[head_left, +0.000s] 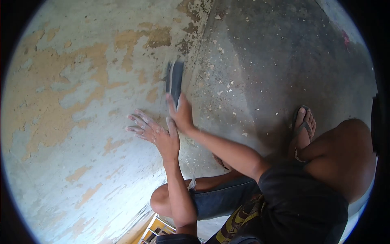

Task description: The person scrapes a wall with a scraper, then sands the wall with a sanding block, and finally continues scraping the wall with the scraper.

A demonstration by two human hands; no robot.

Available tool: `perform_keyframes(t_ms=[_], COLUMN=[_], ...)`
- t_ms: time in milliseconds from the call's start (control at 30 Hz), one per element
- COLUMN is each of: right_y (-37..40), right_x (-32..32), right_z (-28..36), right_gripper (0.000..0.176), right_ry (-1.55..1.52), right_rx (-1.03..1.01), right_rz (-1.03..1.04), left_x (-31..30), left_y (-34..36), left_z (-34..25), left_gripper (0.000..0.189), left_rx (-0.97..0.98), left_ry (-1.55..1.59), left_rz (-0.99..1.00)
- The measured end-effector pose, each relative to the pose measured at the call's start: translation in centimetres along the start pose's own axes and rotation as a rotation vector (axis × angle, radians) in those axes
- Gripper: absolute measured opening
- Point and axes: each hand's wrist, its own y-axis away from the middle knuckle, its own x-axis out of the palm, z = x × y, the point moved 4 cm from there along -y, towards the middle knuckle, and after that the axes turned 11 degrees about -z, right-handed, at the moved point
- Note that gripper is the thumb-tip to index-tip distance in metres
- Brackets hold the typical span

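One right hand point(183, 116) is closed around the near end of a blurred dark flat tool point(176, 77), beside the peeling wall point(89, 118); it seems light, stiff, best gripped there. The powdery left hand point(160, 136) spreads open, holding nothing visible.

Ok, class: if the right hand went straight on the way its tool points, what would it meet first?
Probably the dark, flaking patch on the wall, just beyond the blurred tool in the right hand, though depth is hard to judge here.
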Motion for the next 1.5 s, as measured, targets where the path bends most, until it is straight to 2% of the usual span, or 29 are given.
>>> perform_keyframes(t_ms=[67, 200, 267, 400, 500, 567, 600, 667, 700, 767, 867, 933, 1000, 1133, 1200, 1333, 1400, 1500], right_y=[3.8, 3.9, -0.5, -2.5, 1.9, 4.0, 3.7, 1.3, -0.5, -3.8, -0.5, 3.5, 5.5, 0.3, -3.1, -0.5, 3.1, 2.5], right_x=[-0.5, 0.0, 0.6, 0.7, -0.1, -0.2, 0.0, 0.5, 1.0, 1.0, 0.9, 0.2, -0.2, 0.4, 0.3, -0.1, -0.5, 0.0], right_z=[-1.5, -2.3, -0.7, 0.8, -1.0, -1.8, -1.9, -1.7, -1.3, 0.2, -0.9, -2.3, -3.1, -1.7, -0.6, -1.7, -2.7, -3.1], right_gripper=[0.039, 0.039, 0.038, 0.038, 0.039, 0.039, 0.039, 0.041, 0.041, 0.043, 0.042, 0.041, 0.039, 0.037, 0.038, 0.040, 0.039, 0.040], right_ry=[-0.064, -0.040, -0.097, -0.091, -0.067, 0.008, 0.006, -0.025, -0.024, -0.066, -0.038, -0.013, 0.088, 0.010, 0.049, 0.061, 0.013, -0.056], right_rx=[0.189, 0.164, 0.059, 0.071, 0.015, 0.238, 0.244, 0.089, 0.086, 0.031, -0.037, 0.120, 0.193, 0.106, 0.092, -0.020, 0.098, 0.086], right_rz=[0.201, 0.236, 0.028, -0.005, 0.064, 0.323, 0.324, 0.130, 0.139, -0.013, 0.009, 0.153, 0.280, 0.152, 0.007, -0.025, 0.133, 0.111], left_x=[0.4, 0.2, 0.0, -0.2, 0.4, 0.5, 0.4, 0.1, 0.0, -0.2, 0.2, 0.6, 0.7, 0.3, -0.1, 0.4, 0.5, 0.3], left_y=[-0.2, -0.2, -0.2, 0.0, -0.1, -0.1, -0.2, -0.1, -0.1, -0.1, -0.1, 0.0, -0.1, -0.1, 0.0, -0.1, -0.1, -0.1], left_z=[-0.7, -1.4, -1.4, -1.0, -0.9, -1.5, -1.5, -1.3, -1.2, -0.9, -0.7, -0.9, -1.1, -0.9, -0.7, -0.9, -1.2, -1.6], left_gripper=[0.099, 0.098, 0.097, 0.095, 0.095, 0.095, 0.095, 0.095, 0.095, 0.095, 0.095, 0.096, 0.096, 0.096, 0.096, 0.096, 0.096, 0.095], left_rx=[-0.008, -0.054, -0.065, -0.042, -0.077, -0.083, -0.101, -0.095, -0.084, -0.083, -0.062, -0.051, -0.046, -0.094, -0.070, -0.047, -0.062, -0.102], left_ry=[-0.033, -0.036, -0.037, -0.063, -0.067, -0.078, -0.086, -0.082, -0.072, -0.080, -0.089, -0.103, -0.144, -0.092, -0.118, -0.124, -0.134, -0.078], left_rz=[-0.005, -0.002, 0.005, 0.023, 0.015, 0.027, 0.027, 0.032, 0.032, 0.034, 0.032, 0.035, -0.018, 0.010, 0.048, 0.037, 0.004, 0.021])
